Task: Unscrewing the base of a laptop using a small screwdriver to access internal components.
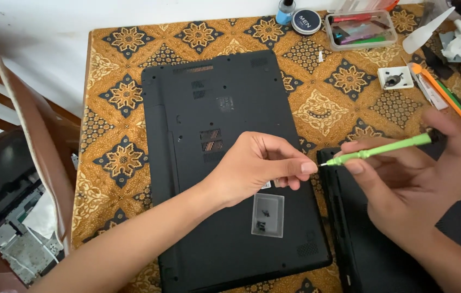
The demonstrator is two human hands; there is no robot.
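A black laptop (pixel 214 108) lies upside down on a patterned brown and gold tablecloth (pixel 339 103). My left hand (pixel 252 165) hovers over its lower right part, fingers pinched together at the tip of a green screwdriver (pixel 382 149). My right hand (pixel 415 179) holds that screwdriver, its point aimed left toward the left fingertips. A small clear tray (pixel 268 215) with a few dark screws rests on the laptop base just below my left hand. A second black device (pixel 366 239) lies under my right hand.
At the back right stand a clear plastic box of tools (pixel 361 30), a round tin (pixel 306 21), a small blue bottle (pixel 285 11), a white square part (pixel 395 77) and an orange tool (pixel 439 92). A wooden chair (pixel 29 125) and circuit boards (pixel 8 228) are at left.
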